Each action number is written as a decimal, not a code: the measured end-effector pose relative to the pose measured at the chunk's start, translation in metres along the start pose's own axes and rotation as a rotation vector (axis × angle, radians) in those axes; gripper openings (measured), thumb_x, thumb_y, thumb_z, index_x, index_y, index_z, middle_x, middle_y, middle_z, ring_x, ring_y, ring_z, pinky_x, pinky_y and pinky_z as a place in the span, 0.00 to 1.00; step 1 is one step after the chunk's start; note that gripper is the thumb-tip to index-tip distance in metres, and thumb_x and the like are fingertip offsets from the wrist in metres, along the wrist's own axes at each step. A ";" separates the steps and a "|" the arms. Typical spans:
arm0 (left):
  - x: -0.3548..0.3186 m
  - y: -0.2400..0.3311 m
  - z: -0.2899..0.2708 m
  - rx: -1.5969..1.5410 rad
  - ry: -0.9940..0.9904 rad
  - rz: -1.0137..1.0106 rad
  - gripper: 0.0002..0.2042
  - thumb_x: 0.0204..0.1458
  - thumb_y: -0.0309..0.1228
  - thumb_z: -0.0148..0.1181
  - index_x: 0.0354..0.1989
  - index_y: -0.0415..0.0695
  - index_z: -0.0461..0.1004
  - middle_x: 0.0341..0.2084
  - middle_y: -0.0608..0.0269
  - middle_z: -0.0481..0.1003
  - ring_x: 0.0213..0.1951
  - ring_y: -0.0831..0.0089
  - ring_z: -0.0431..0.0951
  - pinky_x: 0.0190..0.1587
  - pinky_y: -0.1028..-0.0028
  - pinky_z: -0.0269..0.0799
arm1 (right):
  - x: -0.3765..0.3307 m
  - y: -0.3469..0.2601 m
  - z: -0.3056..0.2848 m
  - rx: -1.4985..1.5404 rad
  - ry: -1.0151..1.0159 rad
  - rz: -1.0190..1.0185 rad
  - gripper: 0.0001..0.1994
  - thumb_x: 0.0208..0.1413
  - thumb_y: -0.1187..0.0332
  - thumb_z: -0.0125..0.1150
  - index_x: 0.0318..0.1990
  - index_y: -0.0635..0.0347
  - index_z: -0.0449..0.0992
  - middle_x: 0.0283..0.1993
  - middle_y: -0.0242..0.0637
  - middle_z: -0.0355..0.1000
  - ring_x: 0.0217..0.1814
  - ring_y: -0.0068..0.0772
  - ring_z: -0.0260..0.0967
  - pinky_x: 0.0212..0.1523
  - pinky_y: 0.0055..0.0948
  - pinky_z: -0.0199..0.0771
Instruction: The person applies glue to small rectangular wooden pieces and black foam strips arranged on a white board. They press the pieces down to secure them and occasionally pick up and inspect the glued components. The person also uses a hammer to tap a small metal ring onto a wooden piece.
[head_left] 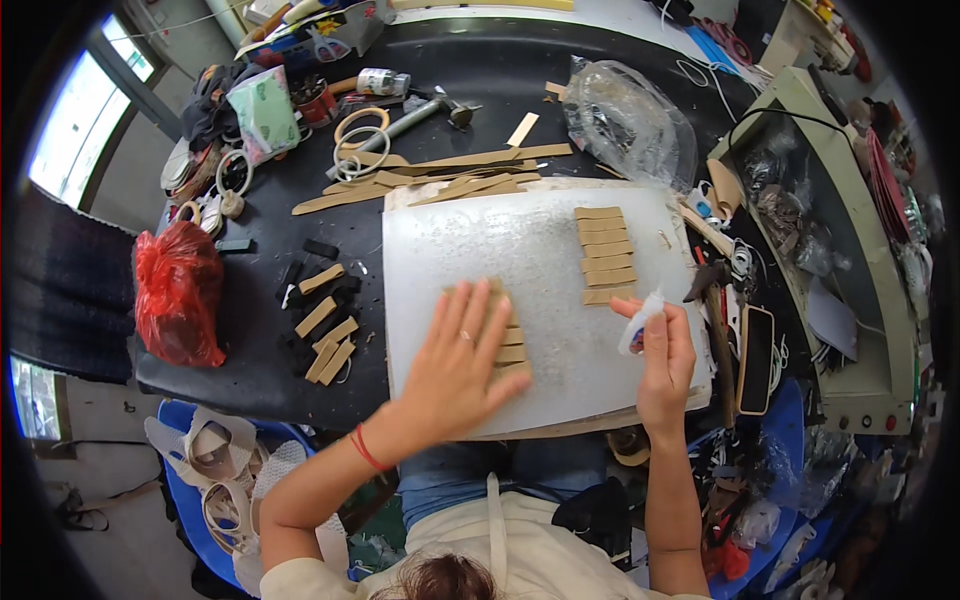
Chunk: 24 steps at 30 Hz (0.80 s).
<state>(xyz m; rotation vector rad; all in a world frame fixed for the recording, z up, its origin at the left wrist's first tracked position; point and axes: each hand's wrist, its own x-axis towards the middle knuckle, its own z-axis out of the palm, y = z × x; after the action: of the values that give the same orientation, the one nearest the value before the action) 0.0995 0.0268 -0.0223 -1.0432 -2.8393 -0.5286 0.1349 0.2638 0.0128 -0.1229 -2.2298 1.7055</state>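
Tan strips [512, 353] lie partly hidden beneath the left hand [455, 365], spread flat and slightly blurred, so I can't count them; the right hand [664, 365] clasps a small white bottle [642, 318], its body partly covered.

L hand [460, 365] lies over tan strips [510, 354] on the white board [565, 395]. R hand [664, 365] holds a small white bottle [640, 328], near a column of tan pcs [607, 250]. On the black table [250, 385], at L, is a red bag [180, 295]; black pcs [320, 248] lie btwn bag & board.
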 end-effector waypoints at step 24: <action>-0.009 0.015 -0.012 -0.007 -0.007 -0.036 0.32 0.55 0.36 0.59 0.67 0.41 0.56 0.70 0.40 0.44 0.71 0.38 0.37 0.68 0.38 0.30 | -0.015 0.007 -0.003 0.030 0.101 0.060 0.14 0.70 0.62 0.43 0.47 0.66 0.69 0.46 0.41 0.78 0.34 0.16 0.64 0.39 0.21 0.69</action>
<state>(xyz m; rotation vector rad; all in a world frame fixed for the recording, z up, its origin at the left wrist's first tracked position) 0.1158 0.0279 -0.0087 -0.9988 -2.8689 -0.5388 0.1489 0.2651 0.0037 -0.2649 -2.1471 1.7224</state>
